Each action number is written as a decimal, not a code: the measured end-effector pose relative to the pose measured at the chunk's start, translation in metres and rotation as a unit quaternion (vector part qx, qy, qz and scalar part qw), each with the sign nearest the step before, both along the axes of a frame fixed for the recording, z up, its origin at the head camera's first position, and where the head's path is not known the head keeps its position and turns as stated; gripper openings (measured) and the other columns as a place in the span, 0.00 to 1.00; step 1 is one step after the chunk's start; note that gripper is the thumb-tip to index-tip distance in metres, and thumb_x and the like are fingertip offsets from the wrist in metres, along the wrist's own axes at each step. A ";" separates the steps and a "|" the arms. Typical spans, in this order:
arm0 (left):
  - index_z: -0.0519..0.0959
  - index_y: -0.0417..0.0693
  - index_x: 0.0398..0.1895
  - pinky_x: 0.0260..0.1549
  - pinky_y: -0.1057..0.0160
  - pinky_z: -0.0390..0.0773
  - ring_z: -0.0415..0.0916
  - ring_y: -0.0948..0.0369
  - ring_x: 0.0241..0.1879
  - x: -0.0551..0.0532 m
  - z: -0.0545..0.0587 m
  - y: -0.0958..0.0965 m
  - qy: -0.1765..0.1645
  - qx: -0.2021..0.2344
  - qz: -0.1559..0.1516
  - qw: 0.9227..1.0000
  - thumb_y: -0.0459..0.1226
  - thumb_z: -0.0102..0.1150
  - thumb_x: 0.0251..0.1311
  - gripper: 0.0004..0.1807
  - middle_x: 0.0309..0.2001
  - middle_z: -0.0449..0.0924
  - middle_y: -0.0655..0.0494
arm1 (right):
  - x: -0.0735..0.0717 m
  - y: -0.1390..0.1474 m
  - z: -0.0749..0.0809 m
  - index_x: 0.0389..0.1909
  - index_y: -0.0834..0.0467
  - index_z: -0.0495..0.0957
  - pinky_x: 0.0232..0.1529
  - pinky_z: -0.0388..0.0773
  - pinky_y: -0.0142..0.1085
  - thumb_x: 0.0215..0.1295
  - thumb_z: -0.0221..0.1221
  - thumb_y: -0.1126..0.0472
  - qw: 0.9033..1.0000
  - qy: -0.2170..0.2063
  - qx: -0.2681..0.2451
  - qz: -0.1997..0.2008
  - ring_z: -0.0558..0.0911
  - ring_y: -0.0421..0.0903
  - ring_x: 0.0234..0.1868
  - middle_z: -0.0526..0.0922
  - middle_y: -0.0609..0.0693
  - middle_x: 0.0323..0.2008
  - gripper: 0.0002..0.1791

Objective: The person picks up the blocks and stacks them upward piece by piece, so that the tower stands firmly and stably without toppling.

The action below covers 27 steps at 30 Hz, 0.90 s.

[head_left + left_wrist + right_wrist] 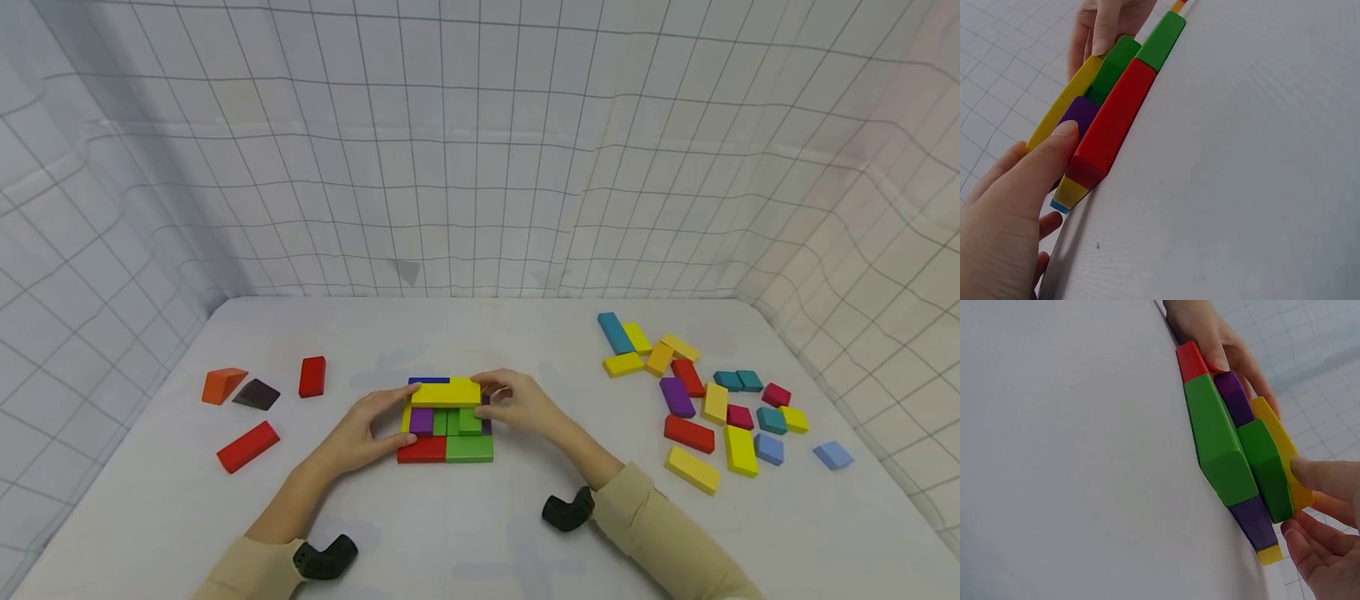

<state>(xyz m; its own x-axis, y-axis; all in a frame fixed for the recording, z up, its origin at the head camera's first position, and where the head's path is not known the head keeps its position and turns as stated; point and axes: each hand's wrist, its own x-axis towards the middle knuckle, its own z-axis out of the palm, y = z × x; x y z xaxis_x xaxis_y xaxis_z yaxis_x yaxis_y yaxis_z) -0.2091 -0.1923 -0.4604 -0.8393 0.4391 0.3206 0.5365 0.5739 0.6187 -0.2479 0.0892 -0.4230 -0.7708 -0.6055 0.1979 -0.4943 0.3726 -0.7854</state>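
A compact structure of coloured blocks sits mid-table, with a red block [422, 450] and a green block [470, 450] along its near side. On top are a long yellow block [446, 395], a purple block [422, 422] and small green blocks [470, 422]. My left hand [356, 433] spreads at the left side, its index finger touching the yellow block's end and its thumb [1066, 129] resting by the purple block. My right hand [525, 406] pinches the yellow block's right end, thumb against its near face. The far sides of the structure are partly hidden.
Loose blocks lie scattered at the right, including a red block [689, 434], a purple block [677, 397] and a blue block [616, 333]. At the left are red blocks [248, 447], an orange wedge [223, 386] and a dark wedge [257, 394]. A gridded cloth [465, 167] hangs behind.
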 end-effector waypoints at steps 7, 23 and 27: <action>0.63 0.54 0.65 0.53 0.40 0.65 0.65 0.49 0.57 0.001 0.001 0.001 0.006 0.001 -0.002 1.000 0.44 0.66 0.49 0.38 0.60 0.69 0.47 | 0.003 0.000 0.000 0.60 0.63 0.67 0.50 0.74 0.34 0.46 0.70 0.56 0.999 -0.013 0.047 0.012 0.74 0.46 0.49 0.74 0.53 0.53 0.39; 0.63 0.56 0.66 0.55 0.42 0.65 0.65 0.51 0.58 -0.001 0.001 0.001 0.005 0.001 -0.007 1.000 0.44 0.66 0.50 0.38 0.60 0.69 0.50 | 0.006 0.000 -0.002 0.60 0.64 0.65 0.51 0.74 0.36 0.48 0.69 0.57 0.998 0.017 0.052 0.019 0.73 0.46 0.50 0.73 0.54 0.54 0.39; 0.63 0.56 0.66 0.55 0.42 0.64 0.65 0.51 0.58 -0.001 0.000 0.001 0.005 -0.001 -0.005 1.000 0.44 0.66 0.50 0.38 0.60 0.69 0.50 | 0.005 0.000 -0.002 0.61 0.64 0.65 0.52 0.73 0.36 0.48 0.69 0.57 0.998 0.021 0.055 0.024 0.73 0.46 0.50 0.72 0.53 0.55 0.39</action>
